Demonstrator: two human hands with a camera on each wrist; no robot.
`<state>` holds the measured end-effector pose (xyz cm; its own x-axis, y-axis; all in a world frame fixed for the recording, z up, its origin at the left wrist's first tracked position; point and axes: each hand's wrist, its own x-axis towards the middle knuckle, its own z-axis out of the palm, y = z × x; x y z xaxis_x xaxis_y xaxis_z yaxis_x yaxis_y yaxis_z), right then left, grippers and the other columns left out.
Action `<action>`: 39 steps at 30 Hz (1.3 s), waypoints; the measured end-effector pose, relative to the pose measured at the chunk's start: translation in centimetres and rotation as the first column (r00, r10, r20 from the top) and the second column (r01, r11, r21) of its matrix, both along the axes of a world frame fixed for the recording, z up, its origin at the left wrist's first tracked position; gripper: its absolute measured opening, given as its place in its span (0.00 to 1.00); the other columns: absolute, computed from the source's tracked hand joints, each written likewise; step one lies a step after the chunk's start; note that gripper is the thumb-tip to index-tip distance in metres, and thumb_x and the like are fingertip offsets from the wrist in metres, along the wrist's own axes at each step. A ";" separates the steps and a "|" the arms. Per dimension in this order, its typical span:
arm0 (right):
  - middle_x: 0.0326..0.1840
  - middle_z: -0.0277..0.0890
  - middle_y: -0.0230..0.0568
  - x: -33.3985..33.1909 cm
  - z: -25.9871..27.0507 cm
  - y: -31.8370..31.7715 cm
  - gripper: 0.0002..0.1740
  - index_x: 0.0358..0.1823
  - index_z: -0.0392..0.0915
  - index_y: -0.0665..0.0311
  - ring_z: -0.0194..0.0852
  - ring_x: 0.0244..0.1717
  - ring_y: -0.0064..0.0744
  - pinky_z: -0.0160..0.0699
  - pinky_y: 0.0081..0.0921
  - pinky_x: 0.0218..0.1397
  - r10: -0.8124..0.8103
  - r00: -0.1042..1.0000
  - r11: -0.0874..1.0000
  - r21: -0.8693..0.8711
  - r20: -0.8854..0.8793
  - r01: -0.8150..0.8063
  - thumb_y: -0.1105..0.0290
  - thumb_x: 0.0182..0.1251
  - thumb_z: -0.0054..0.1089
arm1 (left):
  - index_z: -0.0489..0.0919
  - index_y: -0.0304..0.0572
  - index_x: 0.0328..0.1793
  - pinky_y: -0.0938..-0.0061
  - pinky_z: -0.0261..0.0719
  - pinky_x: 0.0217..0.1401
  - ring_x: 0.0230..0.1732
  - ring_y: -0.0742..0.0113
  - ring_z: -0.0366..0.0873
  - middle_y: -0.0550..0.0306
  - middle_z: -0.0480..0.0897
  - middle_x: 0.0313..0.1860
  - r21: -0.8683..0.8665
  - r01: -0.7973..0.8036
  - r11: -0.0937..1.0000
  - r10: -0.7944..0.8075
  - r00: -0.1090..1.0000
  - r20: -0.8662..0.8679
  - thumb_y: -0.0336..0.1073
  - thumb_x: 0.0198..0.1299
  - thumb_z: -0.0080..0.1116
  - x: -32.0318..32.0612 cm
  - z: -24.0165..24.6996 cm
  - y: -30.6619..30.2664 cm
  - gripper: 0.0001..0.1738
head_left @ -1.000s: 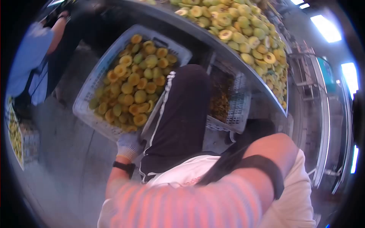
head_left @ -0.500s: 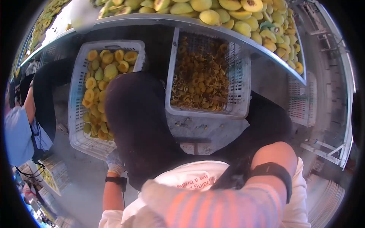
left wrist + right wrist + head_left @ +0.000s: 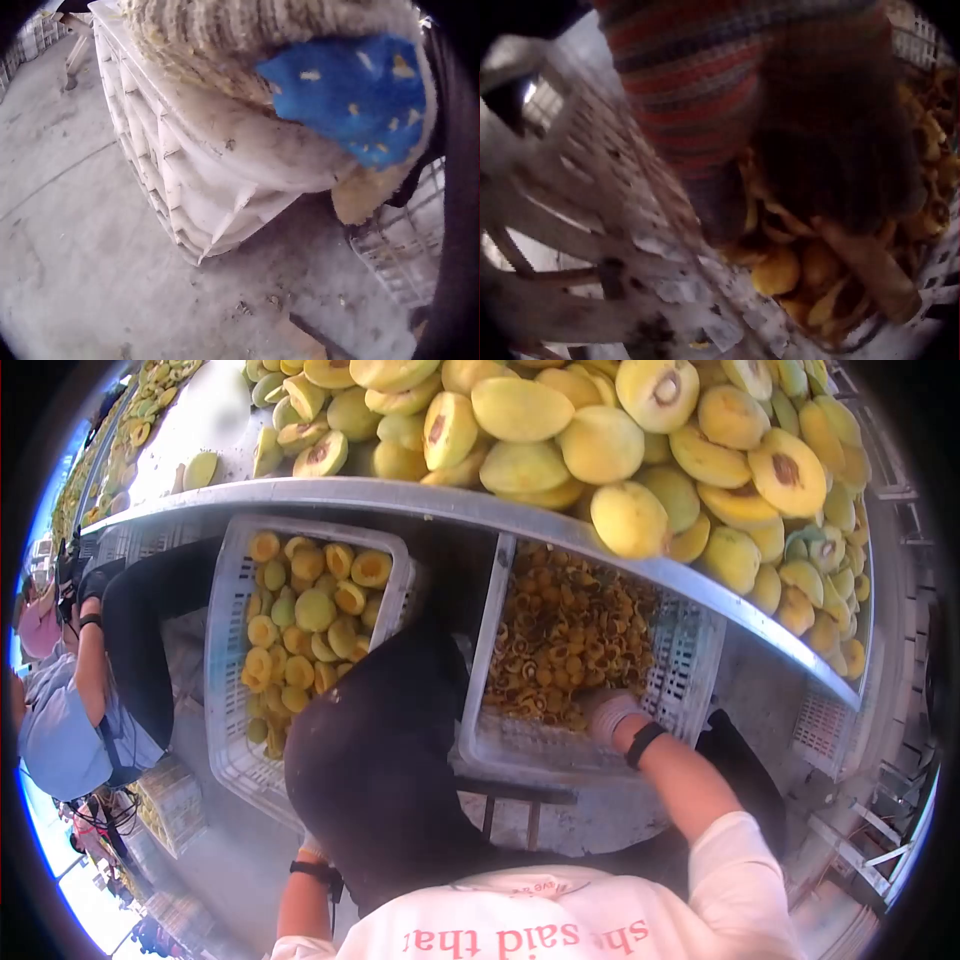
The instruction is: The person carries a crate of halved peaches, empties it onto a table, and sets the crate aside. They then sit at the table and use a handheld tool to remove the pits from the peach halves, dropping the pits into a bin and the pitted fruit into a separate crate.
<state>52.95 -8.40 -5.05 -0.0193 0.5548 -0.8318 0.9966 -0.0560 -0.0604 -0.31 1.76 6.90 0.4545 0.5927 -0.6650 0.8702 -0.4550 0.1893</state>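
Heaping the steel table overhead, halved peaches overhang two white crates: the left crate of peach halves, whose near rim the gloved left hand grips, and the right crate, where the gloved right hand lies buried among pits, its grip impossible to tell.

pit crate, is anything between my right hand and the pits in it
Nothing visible does. The right hand is inside the pit crate, its glove down among the pits. The table rim overhangs only the crate's far end, away from the hand. The left hand grips the peach crate.
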 end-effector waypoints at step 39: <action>0.41 0.78 0.39 2.1 49.8 -14.2 0.13 0.47 0.73 0.69 0.78 0.43 0.27 0.77 0.26 0.52 -0.261 0.162 0.062 0.151 -0.952 0.987 0.70 0.65 0.62 | 0.80 0.39 0.60 0.75 0.77 0.55 0.50 0.70 0.80 0.56 0.85 0.49 0.108 -0.086 0.990 -0.068 0.378 0.923 0.35 0.67 0.60 35.2 32.7 14.5 0.17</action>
